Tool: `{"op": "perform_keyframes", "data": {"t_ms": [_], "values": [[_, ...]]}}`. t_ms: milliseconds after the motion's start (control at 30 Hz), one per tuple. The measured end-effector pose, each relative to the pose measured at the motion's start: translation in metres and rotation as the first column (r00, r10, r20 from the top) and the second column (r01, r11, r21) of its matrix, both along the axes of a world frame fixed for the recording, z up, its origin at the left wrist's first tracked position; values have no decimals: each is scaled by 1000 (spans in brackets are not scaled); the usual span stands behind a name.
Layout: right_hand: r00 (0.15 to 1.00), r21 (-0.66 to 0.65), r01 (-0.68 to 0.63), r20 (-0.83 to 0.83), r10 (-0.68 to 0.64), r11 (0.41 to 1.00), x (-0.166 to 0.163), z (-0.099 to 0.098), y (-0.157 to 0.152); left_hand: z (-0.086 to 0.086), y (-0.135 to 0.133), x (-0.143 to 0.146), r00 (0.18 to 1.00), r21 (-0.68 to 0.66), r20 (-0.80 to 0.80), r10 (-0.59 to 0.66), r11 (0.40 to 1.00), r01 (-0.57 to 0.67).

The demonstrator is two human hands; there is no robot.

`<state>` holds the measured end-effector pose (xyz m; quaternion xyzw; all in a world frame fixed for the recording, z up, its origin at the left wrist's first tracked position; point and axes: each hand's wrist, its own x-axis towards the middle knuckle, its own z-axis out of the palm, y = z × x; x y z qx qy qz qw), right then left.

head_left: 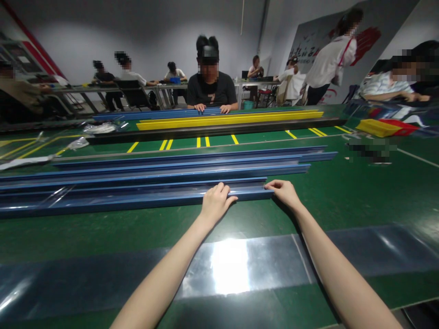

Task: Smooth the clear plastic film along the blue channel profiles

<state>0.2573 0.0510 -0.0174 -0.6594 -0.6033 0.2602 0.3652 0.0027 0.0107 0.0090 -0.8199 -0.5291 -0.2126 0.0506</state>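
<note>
The nearest blue rail (137, 204) lies lengthwise across the green worktop (370, 196), its right end in front of the person and its left end running out of view. Glossy reflections along its channel suggest a clear lining, though its edges are hard to make out.

The left hand (215, 202) rests over the rail a little short of that end, fingers bent over into the channel and thumb spread away on the near side. The right hand (284, 193) is at the very tip, thumb and forefinger drawn close together; whether they pinch the rail, a lining edge or nothing cannot be told.

The step in hand seems to be working at the rail's right end, the left hand steadying it while the right does the finer work. The next move would call for a light, exact fingertip touch there, with the rail kept from sliding.

Just beyond lie more blue rails (137, 177), roughly parallel. A long clear sheet (274, 262) lies flat on the near side, under the forearms. Farther off are a black rail (212, 131) and a yellow rail (229, 119), with a co-worker (212, 91) seated opposite.
</note>
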Motion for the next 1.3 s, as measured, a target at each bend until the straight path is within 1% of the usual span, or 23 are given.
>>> {"op": "perform_keyframes", "data": {"t_ms": [200, 500, 767, 900, 1133, 1300], "values": [[1000, -1, 10, 14, -10, 1000, -1, 0, -1, -1, 1, 0, 1000, 25, -28, -11, 1000, 12], [999, 1, 14, 46, -14, 1000, -1, 2, -2, -4, 1, 0, 982, 74, -180, -51, 995, 65], [998, -12, 5, 69, -4, 1000, -1, 2, -1, -10, 4, -1, 985, 101, -139, -104, 988, 118], [997, -12, 7, 79, -6, 1000, 0, 1, 1, -11, 4, 0, 986, 108, -144, -83, 989, 99], [997, 0, 3, 79, -3, 1000, -2, 2, 0, -8, 1, 2, 981, 122, -192, -22, 991, 46], [998, 16, -9, 70, 8, 1000, -2, 2, 1, -7, -2, 2, 977, 191, -203, 65, 981, -25]]}}
